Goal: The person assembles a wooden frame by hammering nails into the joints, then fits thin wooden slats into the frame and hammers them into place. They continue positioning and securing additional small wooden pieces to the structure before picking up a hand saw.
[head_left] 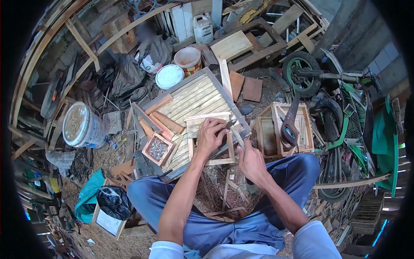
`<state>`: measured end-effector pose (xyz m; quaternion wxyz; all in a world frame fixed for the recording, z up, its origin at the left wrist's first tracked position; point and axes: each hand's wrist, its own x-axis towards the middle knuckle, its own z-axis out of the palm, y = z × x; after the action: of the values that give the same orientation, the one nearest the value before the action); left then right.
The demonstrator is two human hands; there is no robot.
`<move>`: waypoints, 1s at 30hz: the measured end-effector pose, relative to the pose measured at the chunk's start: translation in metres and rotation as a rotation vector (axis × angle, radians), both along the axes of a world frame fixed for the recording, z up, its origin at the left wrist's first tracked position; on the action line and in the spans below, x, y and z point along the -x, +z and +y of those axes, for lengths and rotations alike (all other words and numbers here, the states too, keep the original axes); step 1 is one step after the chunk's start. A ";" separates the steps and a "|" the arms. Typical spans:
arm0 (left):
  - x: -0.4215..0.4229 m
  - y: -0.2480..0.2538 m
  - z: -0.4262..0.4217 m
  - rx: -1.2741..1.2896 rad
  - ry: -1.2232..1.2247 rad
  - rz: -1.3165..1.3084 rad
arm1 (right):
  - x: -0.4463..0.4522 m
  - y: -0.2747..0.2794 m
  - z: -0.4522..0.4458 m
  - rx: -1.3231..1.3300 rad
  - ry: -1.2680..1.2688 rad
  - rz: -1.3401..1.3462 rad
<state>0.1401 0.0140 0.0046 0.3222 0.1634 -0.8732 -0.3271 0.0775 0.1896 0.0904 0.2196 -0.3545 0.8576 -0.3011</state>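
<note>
A small wooden frame (211,162) with a slatted upper part rests on a slatted wooden panel (202,93) in front of my knees. My left hand (210,134) lies over its upper part, fingers curled and closed on the wood; whether a nail is pinched at the fingertips is too small to tell. In my right hand (252,163) is a hammer (236,137), gripped by its light wooden handle. The dark hammer head is close to my left fingertips, at the frame's right corner. A wooden box of nails (158,149) sits to the left on the panel.
Loose wood strips (166,123) lie beside the nail box. A handsaw (290,125) rests on a wooden box frame (276,144) at right. Beyond it is a green motorbike (345,116). Buckets (82,125) stand at left, and a white-lidded pail (169,77) at the back.
</note>
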 end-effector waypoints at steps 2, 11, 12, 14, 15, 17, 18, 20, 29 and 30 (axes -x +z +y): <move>0.001 -0.001 -0.001 -0.002 -0.005 0.018 | 0.003 -0.005 -0.001 -0.015 0.018 0.023; 0.000 0.007 0.000 -0.047 -0.014 0.023 | 0.001 0.001 -0.001 -0.006 0.001 0.072; -0.002 0.008 0.001 -0.060 -0.020 0.019 | 0.000 -0.001 -0.002 -0.041 0.014 0.076; -0.001 0.000 0.001 -0.047 -0.009 0.023 | 0.000 -0.004 -0.002 -0.115 0.034 0.086; 0.000 0.001 0.000 -0.036 -0.005 0.028 | -0.001 -0.003 0.000 -0.100 0.031 0.083; 0.000 0.004 0.000 -0.052 -0.015 0.029 | 0.000 -0.001 0.000 -0.062 0.027 0.080; -0.001 0.004 0.001 -0.065 -0.015 0.026 | -0.001 -0.001 -0.001 -0.057 0.016 0.076; -0.001 0.001 -0.001 -0.060 0.002 0.025 | -0.003 -0.004 0.000 -0.054 -0.012 0.068; 0.001 -0.002 0.000 -0.044 -0.002 0.032 | 0.003 -0.005 0.000 -0.114 0.024 0.061; 0.002 0.003 -0.001 -0.042 -0.008 0.030 | 0.003 -0.003 -0.001 -0.080 0.003 0.060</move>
<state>0.1381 0.0128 0.0072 0.3307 0.1618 -0.8618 -0.3490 0.0744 0.1882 0.0874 0.2082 -0.3555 0.8747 -0.2554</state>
